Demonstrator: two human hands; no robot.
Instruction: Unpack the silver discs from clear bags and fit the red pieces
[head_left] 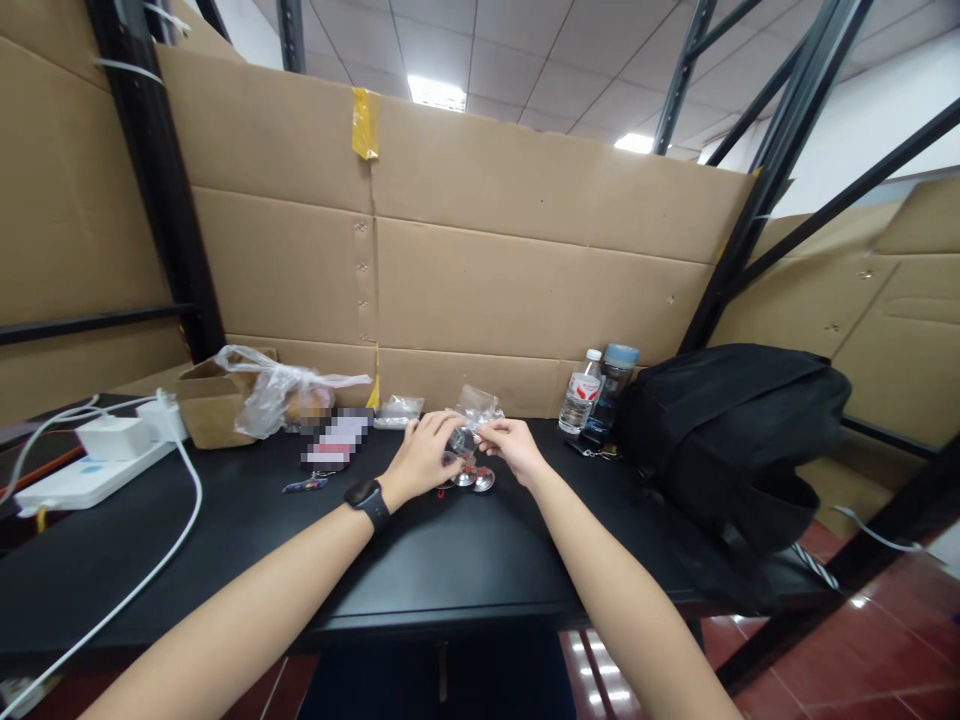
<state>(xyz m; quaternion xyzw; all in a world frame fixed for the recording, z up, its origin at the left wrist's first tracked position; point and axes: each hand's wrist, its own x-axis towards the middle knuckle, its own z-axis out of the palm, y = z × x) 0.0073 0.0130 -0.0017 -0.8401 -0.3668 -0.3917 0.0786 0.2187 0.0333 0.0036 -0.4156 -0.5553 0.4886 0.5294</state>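
Observation:
My left hand (424, 456), with a dark watch (365, 496) on its wrist, curls its fingers and thumb round a small shiny, see-through piece (463, 441) over the table. Fingertips of my right hand (514, 446) pinch at the right edge of the same piece; its exact kind is too small to make out. Just below the hands lie a few small round silvery parts with red bits (484, 481), one partly hidden by my left thumb. Behind my fingers sits a crumpled clear plastic bag (480, 404).
Further left are another clear packet (398, 411), a blurred-out phone-like item (335, 440), a plastic bag (277, 395), a cardboard box (214, 410) and a white power strip (97, 480). At right stand a water bottle (580, 396), a blue-lidded bottle (616, 375) and a black backpack (720, 430).

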